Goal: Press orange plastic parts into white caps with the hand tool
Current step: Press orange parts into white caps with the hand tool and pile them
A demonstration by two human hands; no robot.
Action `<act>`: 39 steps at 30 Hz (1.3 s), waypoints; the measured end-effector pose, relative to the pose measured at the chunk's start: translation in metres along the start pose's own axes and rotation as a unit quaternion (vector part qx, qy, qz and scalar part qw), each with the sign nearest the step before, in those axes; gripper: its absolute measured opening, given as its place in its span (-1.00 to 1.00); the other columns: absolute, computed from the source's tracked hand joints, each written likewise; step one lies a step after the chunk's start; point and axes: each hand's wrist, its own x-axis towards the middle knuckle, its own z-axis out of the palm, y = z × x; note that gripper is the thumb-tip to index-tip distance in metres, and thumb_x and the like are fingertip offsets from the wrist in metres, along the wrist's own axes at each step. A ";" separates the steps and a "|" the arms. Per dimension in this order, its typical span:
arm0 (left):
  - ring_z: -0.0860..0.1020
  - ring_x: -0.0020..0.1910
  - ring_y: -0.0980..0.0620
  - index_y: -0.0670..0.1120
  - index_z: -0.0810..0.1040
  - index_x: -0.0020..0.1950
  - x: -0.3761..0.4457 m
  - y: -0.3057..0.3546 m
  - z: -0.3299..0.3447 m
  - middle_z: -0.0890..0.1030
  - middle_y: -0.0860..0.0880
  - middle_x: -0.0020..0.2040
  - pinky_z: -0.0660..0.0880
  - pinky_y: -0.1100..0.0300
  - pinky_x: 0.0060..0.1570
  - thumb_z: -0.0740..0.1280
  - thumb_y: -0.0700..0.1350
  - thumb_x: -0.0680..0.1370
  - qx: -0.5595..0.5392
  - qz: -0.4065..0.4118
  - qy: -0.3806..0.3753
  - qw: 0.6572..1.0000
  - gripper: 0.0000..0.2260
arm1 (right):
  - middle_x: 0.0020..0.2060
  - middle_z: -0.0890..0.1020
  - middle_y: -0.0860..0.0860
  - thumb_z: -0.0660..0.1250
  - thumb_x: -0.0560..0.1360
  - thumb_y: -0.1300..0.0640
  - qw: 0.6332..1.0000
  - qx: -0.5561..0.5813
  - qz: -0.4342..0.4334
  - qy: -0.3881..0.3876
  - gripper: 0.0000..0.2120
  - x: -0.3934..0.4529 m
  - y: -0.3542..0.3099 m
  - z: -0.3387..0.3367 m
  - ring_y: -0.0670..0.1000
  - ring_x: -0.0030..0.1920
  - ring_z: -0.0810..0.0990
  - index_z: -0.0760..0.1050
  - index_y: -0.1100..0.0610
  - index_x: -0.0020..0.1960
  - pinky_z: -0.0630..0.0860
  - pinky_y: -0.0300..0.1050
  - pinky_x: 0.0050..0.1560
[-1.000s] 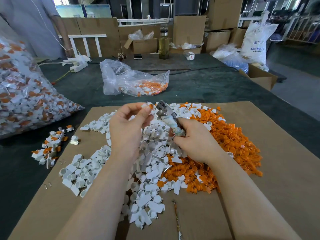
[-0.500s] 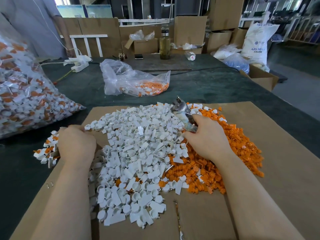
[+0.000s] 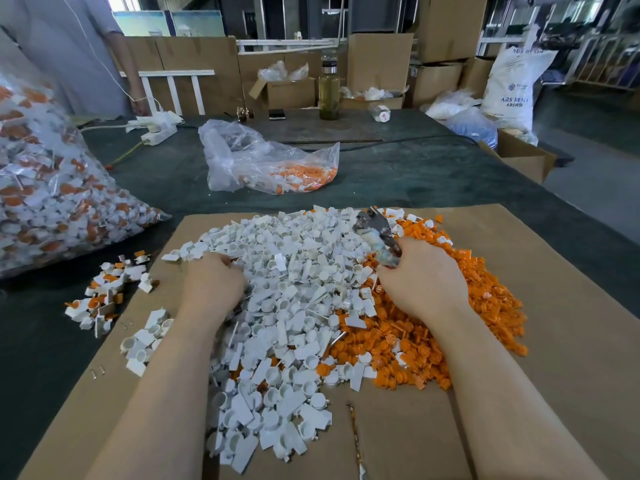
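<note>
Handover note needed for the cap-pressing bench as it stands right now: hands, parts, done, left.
Left hand: fingers curled down into the left edge of the white caps; whether it holds one is hidden.
Right hand: grips the hand tool, metal head pointing up and away, over the seam between the two piles.
Parts: white caps heaped mid-cardboard, orange parts heaped to their right, the piles touching.
Done: a small cluster of assembled pieces lies off the cardboard's left edge; big clear bag far left holds more.
Left: both loose piles are large; nothing is in the tool now.
</note>
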 end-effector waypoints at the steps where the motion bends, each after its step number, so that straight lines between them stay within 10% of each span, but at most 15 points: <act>1: 0.58 -0.05 -0.08 -0.13 0.56 0.29 -0.001 0.001 0.002 0.62 -0.15 0.16 0.50 0.12 -0.14 0.24 -0.17 0.62 -0.023 0.007 -0.002 1.000 -0.73 | -0.32 0.48 -0.07 0.29 0.49 -0.05 1.000 -0.015 0.010 0.005 -0.82 0.000 0.001 0.001 -0.04 -0.33 0.46 0.36 0.01 -0.17 0.34 -0.17 -0.43; 7: 0.53 0.19 -0.01 -0.06 0.58 0.33 -0.011 0.011 0.009 0.57 -0.01 0.31 0.39 0.20 0.13 0.26 -0.19 0.63 -0.115 0.050 0.002 0.992 -0.71 | -0.34 0.34 -0.09 0.31 0.49 -0.05 0.995 -0.075 0.062 0.002 -0.79 -0.003 0.003 0.005 -0.01 -0.32 0.39 0.31 0.01 -0.11 0.22 -0.19 -0.47; 13: 0.50 -0.29 0.36 0.02 0.66 0.08 -0.012 0.012 0.010 0.58 0.20 -0.09 0.34 0.53 -0.37 0.36 -0.22 0.57 -0.127 0.093 0.006 0.988 -0.82 | -0.36 0.39 -0.08 0.34 0.49 -0.05 0.991 -0.110 0.075 -0.019 -0.70 -0.001 0.001 0.009 -0.08 -0.42 0.34 0.26 -0.01 -0.27 0.18 -0.21 -0.51; 18: 0.54 -0.12 0.22 0.07 0.65 -0.04 -0.011 0.011 0.011 0.60 0.21 -0.13 0.40 0.33 -0.17 0.37 -0.21 0.56 -0.112 0.113 0.000 0.987 -0.83 | -0.36 0.34 -0.13 0.34 0.51 -0.03 0.993 -0.092 0.063 -0.040 -0.67 0.000 0.003 0.008 -0.11 -0.41 0.32 0.49 -0.01 0.26 0.19 -0.20 -0.52; 30: 0.51 -0.15 0.24 0.00 0.64 0.20 -0.017 0.017 0.009 0.57 0.16 0.02 0.36 0.32 -0.19 0.35 -0.09 0.60 -0.095 0.131 0.030 0.986 -0.80 | -0.33 0.33 -0.11 0.34 0.50 -0.04 0.995 -0.070 0.059 -0.024 -0.75 -0.001 0.000 0.008 -0.09 -0.38 0.32 0.27 -0.01 -0.05 0.22 -0.17 -0.48; 39: 0.60 -0.28 0.25 0.13 0.60 -0.10 -0.043 0.041 0.000 0.66 0.16 -0.26 0.46 0.39 -0.32 0.39 0.05 0.55 -0.239 0.171 0.000 0.956 -0.95 | -0.32 0.43 -0.10 0.30 0.51 -0.07 0.999 -0.012 0.036 0.035 -0.82 0.001 0.002 0.006 -0.05 -0.36 0.41 0.36 0.00 -0.04 0.31 -0.19 -0.47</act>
